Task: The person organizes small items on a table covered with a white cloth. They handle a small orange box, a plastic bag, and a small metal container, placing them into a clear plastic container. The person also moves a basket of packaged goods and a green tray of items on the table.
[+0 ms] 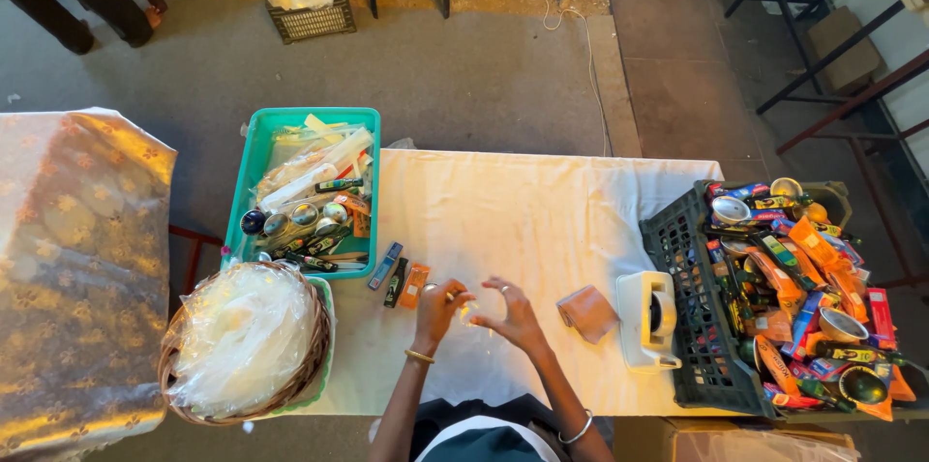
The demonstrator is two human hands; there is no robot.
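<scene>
On the left side of the white-covered bench (542, 201) a wicker basket (314, 351) holds clear plastic bags, and behind it a teal tray (254, 148) holds small packets and round tins. Near the front edge, the left hand (440, 312) and the right hand (515, 315) pinch together a small clear wrapper (468, 311); both hands grasp it with the fingertips. To the right lie a brown pouch (586, 312), a white tape dispenser (646, 319) and a black crate (692, 327) full of colourful sachets.

small clear plastic wrap (468, 312) – crumpled, glinting – held above white table between both hands
</scene>
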